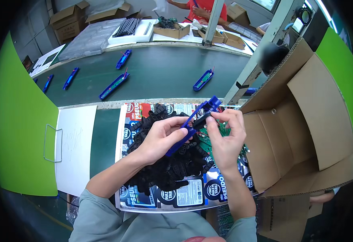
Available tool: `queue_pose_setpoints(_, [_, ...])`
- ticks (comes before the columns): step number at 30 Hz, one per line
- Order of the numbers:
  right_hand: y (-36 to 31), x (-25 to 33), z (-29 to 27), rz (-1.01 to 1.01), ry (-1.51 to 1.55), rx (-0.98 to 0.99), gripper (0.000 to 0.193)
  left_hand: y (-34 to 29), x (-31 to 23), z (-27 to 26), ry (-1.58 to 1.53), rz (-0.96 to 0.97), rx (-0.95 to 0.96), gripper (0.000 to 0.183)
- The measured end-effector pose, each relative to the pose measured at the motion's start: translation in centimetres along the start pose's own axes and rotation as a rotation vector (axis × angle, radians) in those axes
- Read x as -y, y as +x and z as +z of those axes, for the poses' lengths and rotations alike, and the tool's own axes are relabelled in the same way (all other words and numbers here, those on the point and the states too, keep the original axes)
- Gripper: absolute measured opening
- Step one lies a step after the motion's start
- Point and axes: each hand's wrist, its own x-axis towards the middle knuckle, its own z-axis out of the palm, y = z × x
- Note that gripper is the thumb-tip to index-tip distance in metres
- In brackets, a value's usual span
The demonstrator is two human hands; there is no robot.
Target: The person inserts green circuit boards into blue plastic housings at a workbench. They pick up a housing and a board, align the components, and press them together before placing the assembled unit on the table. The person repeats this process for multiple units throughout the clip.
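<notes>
A long blue plastic housing (213, 103) is gripped in my left hand (160, 139), fingers and thumb closed around its lower part, and it tilts up to the right. My right hand (228, 141) pinches a small black plastic piece (202, 121) against the open side of the housing. How far the piece sits inside cannot be made out. Beneath my hands lies a heap of black plastic parts (164, 173). Green circuit boards with wires (207, 144) are beside the heap, partly hidden by my right hand. Both piles rest on a printed sheet (144, 201).
Beyond the sheet runs a dark green conveyor belt (156, 80) carrying several blue housings (114, 86). An open cardboard box (265, 149) stands close on my right. White paper (75, 149) and a green panel (27, 133) are at left. A person in red (212, 10) is across the belt.
</notes>
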Motion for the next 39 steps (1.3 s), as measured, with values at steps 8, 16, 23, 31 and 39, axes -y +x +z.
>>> queue_pose_setpoints(8, [-0.7, 0.4, 1.4, -0.339, -0.450, -0.050, 0.021, -0.1, 0.9, 0.7, 0.169, 0.120, -0.162, 0.028])
queue_pose_setpoints(16, [0.8, 0.6, -0.5, 0.075, -0.071, 0.146, 0.060, -0.4, -0.1, 1.0, 0.816, 0.692, -0.289, 0.025])
queue_pose_setpoints(23, [2.6, -3.0, -4.6, 0.145, 0.055, 0.222, 0.024, -0.5, -0.8, 1.0, 0.347, 0.304, -0.190, 0.030])
queue_pose_setpoints(31, [-1.6, -5.8, -4.2, -0.172, -0.936, 0.459, 0.026, -0.4, -0.6, 0.3, 0.316, 0.302, -0.188, 0.031])
queue_pose_setpoints(39, [-2.7, -5.9, -3.4, -0.111, -0.854, 0.447, 0.017, 0.0, -0.2, 0.1, 0.280, 0.274, -0.207, 0.031])
